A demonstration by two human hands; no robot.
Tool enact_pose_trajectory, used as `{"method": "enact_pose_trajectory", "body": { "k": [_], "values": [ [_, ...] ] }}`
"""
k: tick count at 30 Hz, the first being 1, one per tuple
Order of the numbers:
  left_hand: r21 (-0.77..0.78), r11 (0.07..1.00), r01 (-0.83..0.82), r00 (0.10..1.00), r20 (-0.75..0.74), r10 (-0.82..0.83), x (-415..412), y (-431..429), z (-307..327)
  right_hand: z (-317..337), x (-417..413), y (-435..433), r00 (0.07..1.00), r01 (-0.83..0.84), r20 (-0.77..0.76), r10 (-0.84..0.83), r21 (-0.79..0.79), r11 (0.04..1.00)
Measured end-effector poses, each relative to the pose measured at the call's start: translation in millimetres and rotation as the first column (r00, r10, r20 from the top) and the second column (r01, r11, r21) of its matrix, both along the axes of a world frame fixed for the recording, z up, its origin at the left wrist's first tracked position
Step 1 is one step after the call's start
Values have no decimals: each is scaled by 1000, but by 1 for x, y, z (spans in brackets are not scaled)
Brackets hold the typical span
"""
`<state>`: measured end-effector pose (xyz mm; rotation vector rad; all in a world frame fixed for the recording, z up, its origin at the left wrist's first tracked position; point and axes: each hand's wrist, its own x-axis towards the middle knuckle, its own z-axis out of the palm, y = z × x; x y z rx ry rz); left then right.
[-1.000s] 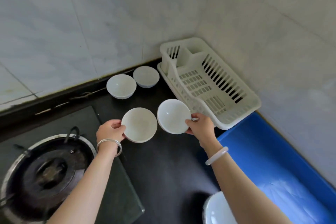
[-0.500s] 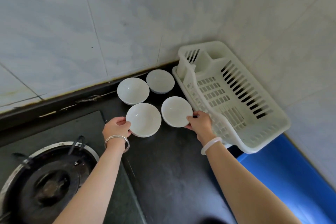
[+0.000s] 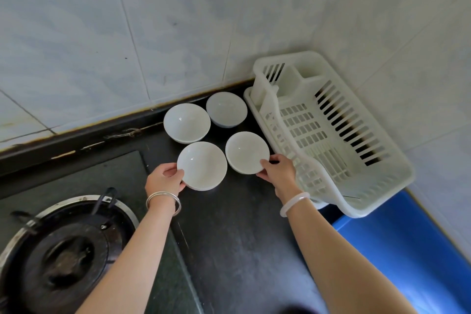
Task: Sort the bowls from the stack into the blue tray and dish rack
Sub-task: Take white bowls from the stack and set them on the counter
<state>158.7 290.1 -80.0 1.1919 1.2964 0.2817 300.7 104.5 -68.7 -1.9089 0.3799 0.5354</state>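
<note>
Several white bowls sit on the black counter in a square. My left hand [image 3: 165, 179] grips the rim of the near left bowl [image 3: 202, 164]. My right hand [image 3: 279, 170] grips the rim of the near right bowl [image 3: 246, 151]. Both of these bowls rest on or just above the counter. Behind them stand a far left bowl [image 3: 186, 122] and a far right bowl [image 3: 226, 109] by the wall. The white dish rack [image 3: 331, 135] lies to the right, with nothing in it. The blue tray [image 3: 407, 245] shows at the lower right, with nothing visible in it.
A gas burner [image 3: 63, 255] on a dark hob sits at the lower left. Tiled walls [image 3: 153, 20] close the back and right side. The black counter [image 3: 242, 237] runs between the hob and the tray.
Both hands have carried their bowls forward and lowered them flat beside the two rear bowls. The bowls were tilted a second ago and are level now. The view has shifted toward the wall.
</note>
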Motion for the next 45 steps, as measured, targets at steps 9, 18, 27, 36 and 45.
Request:
{"method": "enact_pose_trajectory", "body": {
  "k": [9, 18, 27, 36, 45],
  "values": [
    [-381, 924, 19, 982, 182, 55, -23, -29, -2, -8, -26, -10, 978, 134, -203, -45, 449, 883],
    [-379, 924, -53, 963, 226, 148, -13, -37, 4, -7, -21, 1, 973, 194, -203, -108, 470, 861],
    [-326, 940, -105, 969, 181, 170, -9, -41, 0, -6, -12, 10, 976, 175, -197, -95, 445, 878],
    [-297, 944, -144, 962, 182, 205, -9, -47, 1, -1, -15, 5, 978, 111, -208, -29, 395, 912],
    [-173, 984, 39, 984, 179, -8, -30, -81, 4, 29, -42, -36, 986, -159, -31, 166, 173, 972]
  ]
}}
